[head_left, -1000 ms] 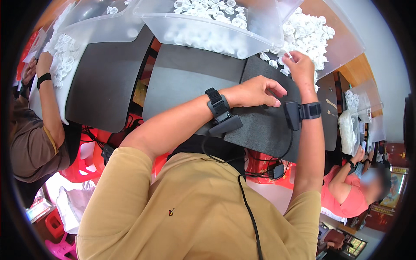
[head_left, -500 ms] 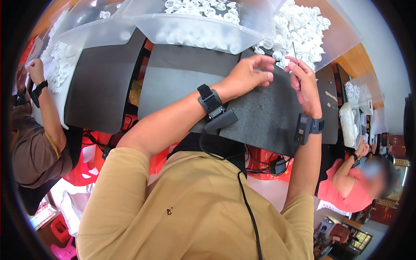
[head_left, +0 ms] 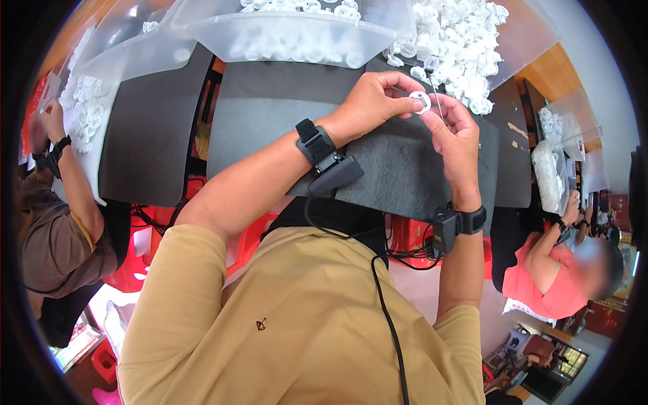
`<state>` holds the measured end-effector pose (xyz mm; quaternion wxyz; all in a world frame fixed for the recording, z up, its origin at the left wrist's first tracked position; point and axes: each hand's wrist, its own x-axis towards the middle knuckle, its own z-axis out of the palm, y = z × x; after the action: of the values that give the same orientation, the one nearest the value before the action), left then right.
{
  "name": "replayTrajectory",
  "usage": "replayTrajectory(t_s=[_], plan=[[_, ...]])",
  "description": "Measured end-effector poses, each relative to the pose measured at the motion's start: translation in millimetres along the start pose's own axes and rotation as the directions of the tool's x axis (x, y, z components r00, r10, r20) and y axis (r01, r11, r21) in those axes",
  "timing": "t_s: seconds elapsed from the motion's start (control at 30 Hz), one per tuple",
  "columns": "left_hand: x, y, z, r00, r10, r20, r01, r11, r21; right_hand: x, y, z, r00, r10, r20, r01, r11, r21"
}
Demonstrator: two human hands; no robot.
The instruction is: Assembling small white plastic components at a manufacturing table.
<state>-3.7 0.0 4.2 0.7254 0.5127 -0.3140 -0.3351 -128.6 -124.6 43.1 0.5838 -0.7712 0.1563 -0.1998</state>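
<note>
Bimanual precision grip, seen from above. The left hand (head_left: 371,104) pinched a small round white part (head_left: 426,99) between its thumb and forefinger, with the ring-like face of the part turned toward the viewer. The right hand (head_left: 455,142), just beside it, held a thin metal rod (head_left: 436,98) between its thumb and curled fingers; the rod stood at a slight tilt, close to the right edge of the part. Whether the right thumb touched the part could not be told. Beneath the grip and toward the wearer's body lay a black textured mat (head_left: 405,172). Beyond the grip and slightly to its right was a heap of white parts (head_left: 455,50); beyond it and to the left stood a translucent bin (head_left: 386,39), with similar pieces visible inside. Below the grip, each wrist bore a black strap, the left strap (head_left: 316,142) carrying a dark box (head_left: 336,174) and the right strap (head_left: 471,221) a similar unit. Well apart from the grip, a person in a brown top (head_left: 64,239) sat to its left, and another in a pink top (head_left: 543,277) to its right.
</note>
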Motion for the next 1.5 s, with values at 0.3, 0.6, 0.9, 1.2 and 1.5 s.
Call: replayTrajectory(t_s=[0.3,0.6,0.9,1.2,1.5], plan=[[0.9,-6.7,1.5,0.999,-0.026,0.045,0.035,0.979,-0.2,5.1,13.3,-7.0,0.998,0.048,-0.034,-0.04,0.979,0.198],[0.3,-6.6,3.0,0.999,-0.003,0.044,0.013,0.973,-0.23,3.8,12.5,2.2,0.993,0.01,-0.118,0.016,0.976,0.217],[-0.9,-5.5,1.9,0.999,-0.017,0.028,0.023,0.969,-0.244,6.2,17.0,1.3,0.993,0.106,-0.054,-0.084,0.946,0.314],[1.9,-4.4,-0.6,0.997,0.033,0.065,-0.022,0.986,-0.166,2.8,4.9,0.4,0.994,0.101,-0.038,-0.093,0.979,0.182],[4.0,0.2,-3.2,0.994,-0.06,0.094,0.076,0.981,-0.181,6.8,8.3,-10.2,0.974,0.142,0.178,-0.169,0.974,0.152]])
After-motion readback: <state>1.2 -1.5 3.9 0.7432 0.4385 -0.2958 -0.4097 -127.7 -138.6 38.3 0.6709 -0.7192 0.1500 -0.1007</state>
